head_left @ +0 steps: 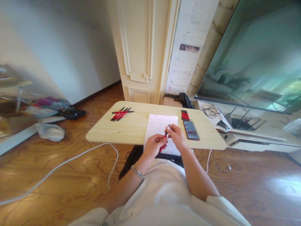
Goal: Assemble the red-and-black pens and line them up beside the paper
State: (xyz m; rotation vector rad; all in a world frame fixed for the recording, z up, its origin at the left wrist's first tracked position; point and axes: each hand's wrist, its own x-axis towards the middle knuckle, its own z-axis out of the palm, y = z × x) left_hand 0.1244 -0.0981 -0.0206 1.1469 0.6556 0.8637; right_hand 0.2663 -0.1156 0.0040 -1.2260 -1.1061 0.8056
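1. Red and black, the pen (164,140) sits between both hands in the head view — we see it slanting up from the left hand (154,146) toward the right hand (176,135), just above the near edge of the table (131,128).
2. We see the left hand curled around the pen's lower, red part, with a silver bracelet (137,172) on that wrist.
3. The right hand pinches the pen's upper, dark end between fingertips; the two hands are close together, almost touching, each closed on the same pen.
4. Under the hands lies a white sheet of paper (160,125), set on the pale wooden table and reaching to its near edge.
5. Just right of the paper we see a flat pen box (191,129) with a row of red pens (185,114) showing at its far end — its label is blurred, so we cannot read it.
6. At the table's far left a loose bunch of red and black pens (121,113) lies well apart from the hands.
7. Around the table we see a wooden floor, a white cable (70,160) curving across it on the left, and a large dark screen (254,56) on the right.
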